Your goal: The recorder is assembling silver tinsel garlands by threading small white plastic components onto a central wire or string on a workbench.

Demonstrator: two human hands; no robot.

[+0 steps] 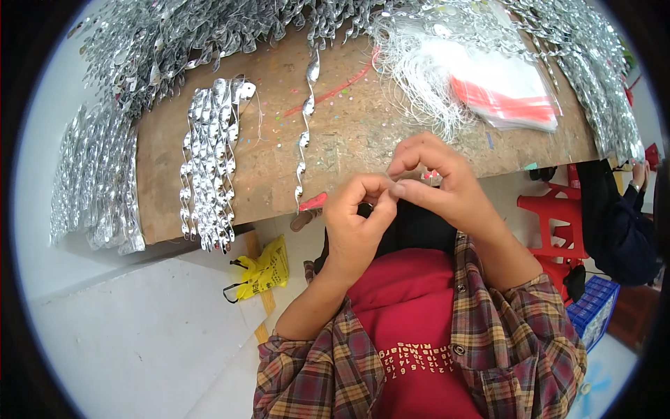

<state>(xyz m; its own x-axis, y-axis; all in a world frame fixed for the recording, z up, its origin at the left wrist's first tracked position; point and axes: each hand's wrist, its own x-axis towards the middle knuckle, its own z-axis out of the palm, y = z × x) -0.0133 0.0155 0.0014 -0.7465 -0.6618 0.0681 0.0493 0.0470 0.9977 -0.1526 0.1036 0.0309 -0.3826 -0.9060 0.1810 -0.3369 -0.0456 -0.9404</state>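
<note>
At the near edge of the worktable, my left hand (356,227) and my right hand (443,185) meet fingertip to fingertip. Both are closed in a pinch, thumb against index finger. Whatever they pinch is too small or too hidden to make out. To the left of my hands, a single twisted silver strip (305,136) trails down the tabletop. Further left lies a bundle of silver spiral strips (209,157), its lower end hanging over the edge. Beyond my right hand is a tangle of thin white strings (426,91).
The wooden worktable (363,143) carries heaped silver spirals (174,42) at the back and left, and more silver strips (593,91) at right. Clear bags with red bands (506,101) lie beside the strings. A yellow bag (265,269), red stool (555,220) and blue crate (593,307) stand below.
</note>
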